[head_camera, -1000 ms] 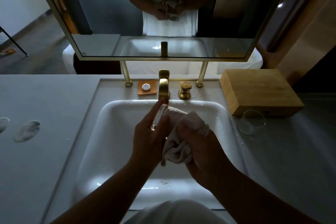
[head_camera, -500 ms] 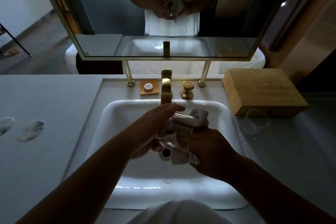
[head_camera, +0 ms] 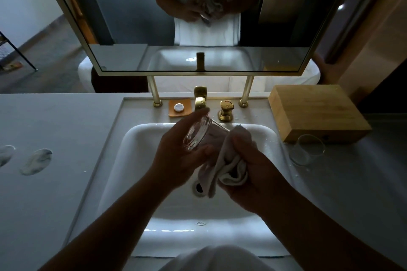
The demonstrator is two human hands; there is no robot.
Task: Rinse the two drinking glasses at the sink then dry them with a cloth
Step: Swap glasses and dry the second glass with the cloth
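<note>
Over the white sink (head_camera: pixel 141 160), my left hand (head_camera: pixel 176 156) grips a clear drinking glass (head_camera: pixel 200 134) lying on its side, its thick base turned toward me. My right hand (head_camera: pixel 253 174) is closed around a white cloth (head_camera: pixel 229 160), which is pressed against the glass's open end and hangs down toward the drain. A second clear glass (head_camera: pixel 307 149) stands upright on the counter to the right of the sink, in front of the wooden box.
A gold faucet (head_camera: pixel 200 99) and its gold handle (head_camera: pixel 226 110) stand behind the basin, beside an orange soap dish (head_camera: pixel 179 107). A wooden box (head_camera: pixel 317 112) sits at the right. Two pale round pads (head_camera: pixel 36 160) lie on the left counter. A mirror (head_camera: pixel 198 17) hangs above.
The glass has been turned so its base faces me, and my left hand now wraps around its side. The cloth has shifted toward the glass's open end in my right hand.
</note>
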